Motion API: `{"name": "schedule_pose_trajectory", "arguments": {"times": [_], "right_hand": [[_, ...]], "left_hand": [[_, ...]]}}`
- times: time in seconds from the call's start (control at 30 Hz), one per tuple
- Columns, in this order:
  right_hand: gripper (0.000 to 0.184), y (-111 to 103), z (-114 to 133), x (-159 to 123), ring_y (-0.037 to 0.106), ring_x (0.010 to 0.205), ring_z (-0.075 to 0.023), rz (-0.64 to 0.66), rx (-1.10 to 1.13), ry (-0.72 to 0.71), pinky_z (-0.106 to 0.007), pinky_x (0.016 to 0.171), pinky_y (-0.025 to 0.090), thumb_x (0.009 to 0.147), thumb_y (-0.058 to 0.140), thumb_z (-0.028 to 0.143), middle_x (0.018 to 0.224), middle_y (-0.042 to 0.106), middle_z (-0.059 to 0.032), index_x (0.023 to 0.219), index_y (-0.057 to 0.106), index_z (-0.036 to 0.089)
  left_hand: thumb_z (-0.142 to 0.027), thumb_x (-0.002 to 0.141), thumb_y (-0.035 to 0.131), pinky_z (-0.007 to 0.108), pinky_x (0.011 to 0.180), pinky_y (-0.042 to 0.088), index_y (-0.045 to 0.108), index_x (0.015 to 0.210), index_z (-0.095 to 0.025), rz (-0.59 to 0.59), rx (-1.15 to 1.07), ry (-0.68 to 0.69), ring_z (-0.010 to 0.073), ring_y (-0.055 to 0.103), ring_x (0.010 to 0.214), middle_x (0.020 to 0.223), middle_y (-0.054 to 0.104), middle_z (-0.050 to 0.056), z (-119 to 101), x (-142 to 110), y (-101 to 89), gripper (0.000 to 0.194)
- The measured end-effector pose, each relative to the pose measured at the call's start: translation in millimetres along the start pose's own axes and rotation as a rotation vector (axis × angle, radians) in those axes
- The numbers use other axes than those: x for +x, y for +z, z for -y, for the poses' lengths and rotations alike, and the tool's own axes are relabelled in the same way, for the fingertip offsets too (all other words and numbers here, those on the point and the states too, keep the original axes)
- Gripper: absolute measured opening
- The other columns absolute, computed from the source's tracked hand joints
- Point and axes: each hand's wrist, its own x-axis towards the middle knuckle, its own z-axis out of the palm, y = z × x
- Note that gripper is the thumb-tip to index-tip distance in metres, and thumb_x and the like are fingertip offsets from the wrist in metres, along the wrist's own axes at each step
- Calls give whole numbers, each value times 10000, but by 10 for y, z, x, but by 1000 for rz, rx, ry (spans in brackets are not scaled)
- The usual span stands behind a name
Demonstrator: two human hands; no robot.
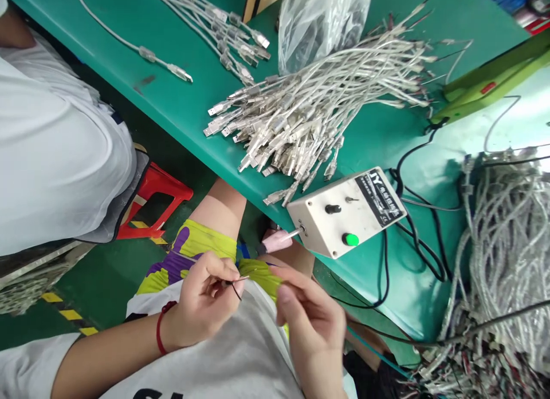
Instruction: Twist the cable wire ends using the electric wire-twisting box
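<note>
My left hand (205, 299), with a red cord on its wrist, pinches the end of a thin grey cable (183, 255) above my lap. Fine wires, one black and one reddish (240, 280), stick out past the fingertips. To its right, my right hand (310, 324) is slightly blurred. Its thumb and forefinger are apart, and I see nothing between them. Just beyond both hands, a white control box (346, 216) with a green button stands at the table edge. A shaft with a pinkish tip (277, 241) points from it toward me.
On the green table (184, 113) lies a big pile of grey USB cables (301, 113), with more USB cables (227, 35) behind. A clear plastic bag (322, 21) sits there. Another cable heap (507, 256) is at right. A person in white (60, 158) sits left on a red stool (157, 201).
</note>
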Motion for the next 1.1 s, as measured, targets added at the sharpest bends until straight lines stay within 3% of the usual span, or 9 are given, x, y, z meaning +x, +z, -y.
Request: {"name": "schedule_pose_trajectory", "arguments": {"times": [0.1, 0.17, 0.37, 0.53, 0.67, 0.9, 1.1], "right_hand": [[305, 303, -143, 33, 399, 485, -76, 143, 88, 96, -236, 484, 309, 874, 1012, 547, 597, 631, 19, 957, 948, 260], [321, 372, -162, 60, 421, 516, -76, 143, 148, 154, -230, 510, 319, 826, 1048, 542, 633, 667, 14, 893, 928, 251], [286, 358, -109, 78, 437, 540, -78, 116, 267, 172, -221, 553, 346, 759, 1093, 475, 637, 692, 16, 802, 906, 263], [240, 406, -104, 82, 294, 492, -63, 190, 402, 277, -211, 536, 282, 785, 1070, 425, 502, 506, 79, 780, 893, 264], [233, 421, -122, 81, 301, 494, -67, 219, 462, 330, -212, 574, 330, 776, 1070, 419, 484, 499, 84, 785, 891, 270], [275, 416, -127, 106, 319, 504, -74, 217, 421, 285, -218, 566, 331, 791, 1066, 453, 516, 522, 79, 795, 873, 258], [554, 392, -131, 367, 506, 592, -145, 30, 207, 58, -253, 543, 388, 940, 847, 762, 618, 620, 11, 835, 835, 218]], "left_hand": [[-269, 1179, 662, 197, 554, 388, 612, 1068, -287, 129, -15, 4, 100, 451, 590, 780, 567, -52, -20, -20, -4, 123], [-284, 1175, 663, 214, 538, 354, 600, 1056, -281, 164, -5, -17, 102, 412, 576, 770, 524, -57, -8, -35, -9, 134], [-208, 1124, 682, 249, 555, 352, 616, 1073, -278, 203, 58, -22, 112, 428, 573, 756, 511, -62, 36, -90, -38, 109], [-115, 1054, 686, 247, 567, 398, 635, 1132, -279, 202, 132, 3, 115, 498, 587, 783, 562, -51, 42, -122, -72, 189], [-97, 1032, 704, 240, 548, 399, 640, 1117, -277, 189, 160, 4, 111, 496, 558, 745, 535, -68, 28, -111, -83, 209], [-173, 1077, 714, 238, 521, 376, 629, 1089, -275, 181, 176, -21, 111, 493, 539, 713, 544, -71, 28, -82, -87, 133], [-215, 1112, 743, 192, 542, 399, 650, 1074, -269, 42, 90, -134, 95, 516, 588, 786, 611, -51, 90, -40, -57, 114]]}}
